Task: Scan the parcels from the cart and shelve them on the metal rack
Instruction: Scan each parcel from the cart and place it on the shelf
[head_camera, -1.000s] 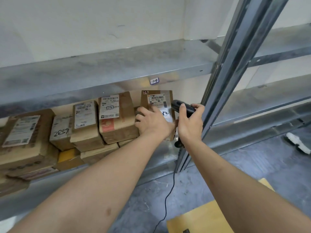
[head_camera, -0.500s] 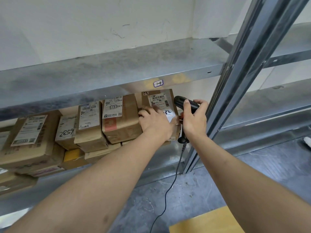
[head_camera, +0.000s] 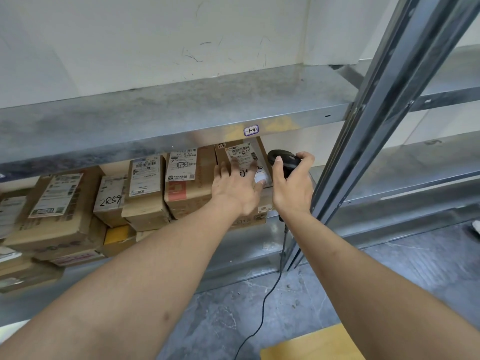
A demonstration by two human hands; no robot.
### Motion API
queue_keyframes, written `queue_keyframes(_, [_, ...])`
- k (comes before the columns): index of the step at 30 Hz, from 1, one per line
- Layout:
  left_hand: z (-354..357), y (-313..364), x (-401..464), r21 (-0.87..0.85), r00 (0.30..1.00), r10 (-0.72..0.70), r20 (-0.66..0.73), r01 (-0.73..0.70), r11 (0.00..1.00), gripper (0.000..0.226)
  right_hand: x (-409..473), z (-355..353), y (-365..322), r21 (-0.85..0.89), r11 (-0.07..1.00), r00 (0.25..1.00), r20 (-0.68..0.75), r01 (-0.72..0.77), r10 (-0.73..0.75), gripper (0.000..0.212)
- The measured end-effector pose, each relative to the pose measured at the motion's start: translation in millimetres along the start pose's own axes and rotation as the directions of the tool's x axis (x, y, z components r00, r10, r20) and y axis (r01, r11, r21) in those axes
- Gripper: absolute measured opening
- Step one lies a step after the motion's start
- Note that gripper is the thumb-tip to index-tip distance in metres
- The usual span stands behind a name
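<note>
One left hand (head_camera: 237,187) now splayed, off parcel (head_camera: 242,162).

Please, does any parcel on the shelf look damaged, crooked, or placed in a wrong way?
Nothing looks seriously wrong. The parcels stand crowded and leaning at uneven angles, some stacked on flatter boxes, and the large box at the left has a worn, dented bottom edge. The rightmost parcel stands upright beside the left hand; the right hand grips the scanner.

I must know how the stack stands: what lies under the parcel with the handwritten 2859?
The 2859 parcel rests on a stack: a yellow package shows just beneath it, with flat cartons lower down. How far the yellow package reaches under it is hidden by the neighbouring parcels.
</note>
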State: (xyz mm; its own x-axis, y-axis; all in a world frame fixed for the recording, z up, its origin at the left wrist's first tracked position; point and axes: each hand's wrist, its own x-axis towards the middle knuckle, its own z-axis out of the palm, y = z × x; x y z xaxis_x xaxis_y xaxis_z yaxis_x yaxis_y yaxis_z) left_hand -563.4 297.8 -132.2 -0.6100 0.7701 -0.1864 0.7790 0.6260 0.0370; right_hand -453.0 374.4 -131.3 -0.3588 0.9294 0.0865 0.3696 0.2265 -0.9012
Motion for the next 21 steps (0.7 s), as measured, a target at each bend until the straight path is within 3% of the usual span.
queue_keyframes(21, [-22.7,-10.4,-39.7,-0.048,1.000,-0.002,-0.030,0.001,0.999,0.063,-42.3,-18.3,-20.4,-0.088,0.995,0.998,0.027,0.056,-0.054,0.042])
